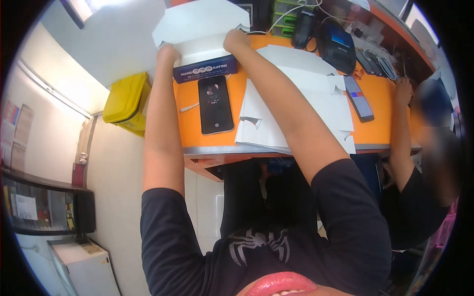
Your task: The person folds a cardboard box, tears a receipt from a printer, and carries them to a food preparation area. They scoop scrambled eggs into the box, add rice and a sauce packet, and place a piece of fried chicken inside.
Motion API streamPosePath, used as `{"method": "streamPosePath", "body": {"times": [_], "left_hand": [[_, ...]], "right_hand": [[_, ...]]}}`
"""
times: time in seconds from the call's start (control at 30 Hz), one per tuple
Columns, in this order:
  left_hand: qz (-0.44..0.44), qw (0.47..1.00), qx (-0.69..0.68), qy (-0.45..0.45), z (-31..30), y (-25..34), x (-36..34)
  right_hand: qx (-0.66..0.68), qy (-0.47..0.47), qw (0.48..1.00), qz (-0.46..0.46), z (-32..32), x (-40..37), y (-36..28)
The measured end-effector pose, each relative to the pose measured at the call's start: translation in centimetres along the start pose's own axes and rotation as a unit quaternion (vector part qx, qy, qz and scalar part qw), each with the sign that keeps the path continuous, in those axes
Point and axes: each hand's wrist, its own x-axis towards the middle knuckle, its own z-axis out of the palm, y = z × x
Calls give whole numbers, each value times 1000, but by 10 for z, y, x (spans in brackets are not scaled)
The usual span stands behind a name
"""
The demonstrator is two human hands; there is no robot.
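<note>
Both arms reach forward to a partly folded box (200,24), white inside with a dark blue printed front panel, at the back left of the orange table. My left hand (168,53) is at its left corner and my right hand (236,42) at its right corner. The fingers of both hands are hidden by the box and by the hands themselves. The box's large white flap stands up behind them. A stack of flat white cardboard sheets (269,111) lies beneath my right forearm. Just in front of the box lies a black phone (216,106).
A second phone (359,98) lies right of the sheets. Farther back are a black device (336,47), cables and green drawers (285,18). Another person's hand (403,89) rests at the table's right side. A yellow bin (126,101) stands left of the table.
</note>
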Motion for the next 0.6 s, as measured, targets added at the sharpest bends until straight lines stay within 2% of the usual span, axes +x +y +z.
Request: {"method": "streamPosePath", "body": {"times": [0.1,0.17,0.27,0.33,0.4,0.43,0.47,0.5,0.53,0.6], "left_hand": [[-17,1000,-1,-20,-1,5,6],[12,999,38,-29,-4,6,9],[31,999,31,6,1,-3,14],[53,998,19,5,3,-10,16],[27,988,-104,-114,10,-28,38],[3,968,-218,-124,11,-36,38],[-22,935,-328,-132,6,-42,31],[6,985,-173,9,-18,-28,-3],[33,988,-11,151,-51,-1,-51],[100,972,-106,182,-91,41,-121]], "right_hand": [[46,-6,998,53,0,3,1],[94,-67,991,65,-7,9,6],[0,18,983,-182,-31,7,29],[69,-36,969,-235,-99,-45,49],[157,-36,939,-304,-145,-89,86],[212,-27,934,-286,-168,-121,103],[154,28,942,-296,-186,-146,125],[164,39,951,-260,-194,-166,151],[192,54,959,-200,-196,-185,179],[103,64,992,-41,-200,-220,220]]}}
